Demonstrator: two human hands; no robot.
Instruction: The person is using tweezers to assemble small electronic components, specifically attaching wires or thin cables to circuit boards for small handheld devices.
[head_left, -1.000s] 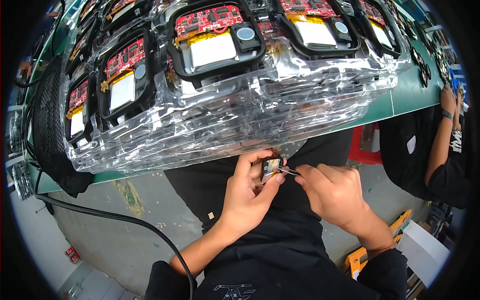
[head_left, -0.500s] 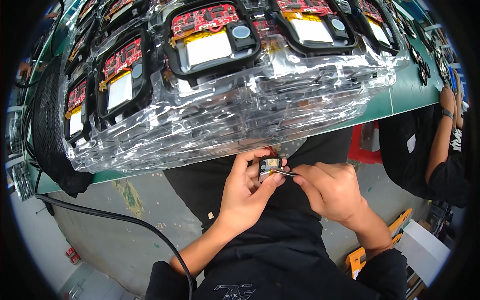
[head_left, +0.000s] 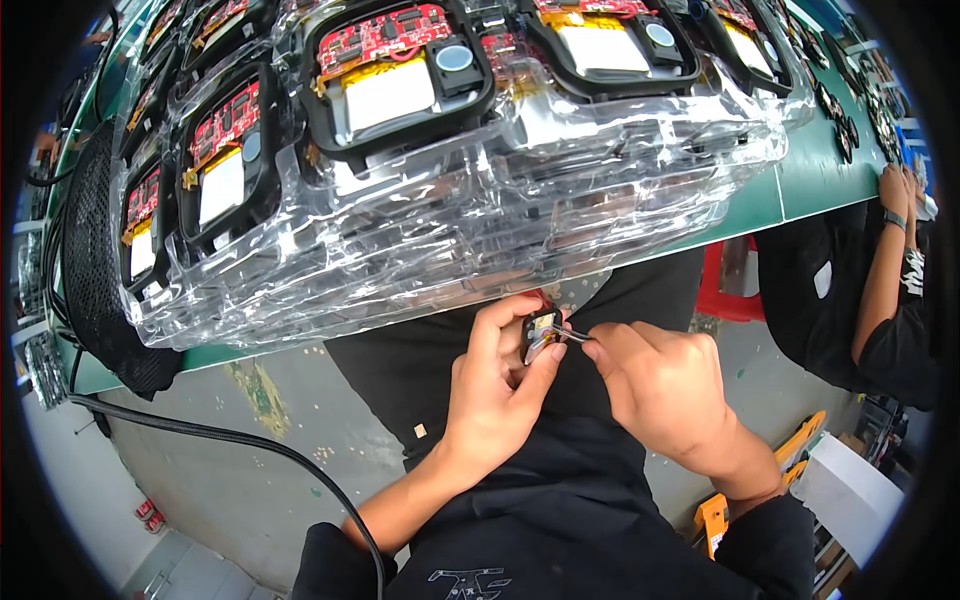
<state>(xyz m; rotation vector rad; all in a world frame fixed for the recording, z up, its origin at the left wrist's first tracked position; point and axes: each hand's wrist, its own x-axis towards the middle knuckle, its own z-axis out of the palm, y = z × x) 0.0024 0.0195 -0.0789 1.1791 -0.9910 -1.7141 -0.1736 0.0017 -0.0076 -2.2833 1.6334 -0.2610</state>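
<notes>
my l hand (head_left: 495, 388) pinches the small black unit (head_left: 541, 332) btwn thumb & fingers, a pale patch showing on its face. something red's at its top, too small to make out. my r hand (head_left: 668, 385) pinches metal tweezers (head_left: 573, 335) btwn thumb & fingers, tips at the unit's r side; can't tell if they're actually touching. unit's up over my lap (head_left: 400, 375), just off the near edge of the green tabletop (head_left: 752, 205).

clear plastic trays (head_left: 430, 230) are stacked on the tabletop in front of me. top one holds black cases (head_left: 400, 141), w/ red pcbs (head_left: 385, 38), yellow tape (head_left: 375, 71) & white batts (head_left: 390, 97); some show a round grey disc (head_left: 454, 58) too. black mesh bag (head_left: 95, 260) sits at the stack's l end, partly over the edge. thick black cable (head_left: 235, 433) runs down to my l forearm (head_left: 405, 505). off to the r, another person's arm (head_left: 880, 285), dark band at the wrist, reaches twd the tabletop; more black parts (head_left: 847, 140) lie nearby.
</notes>
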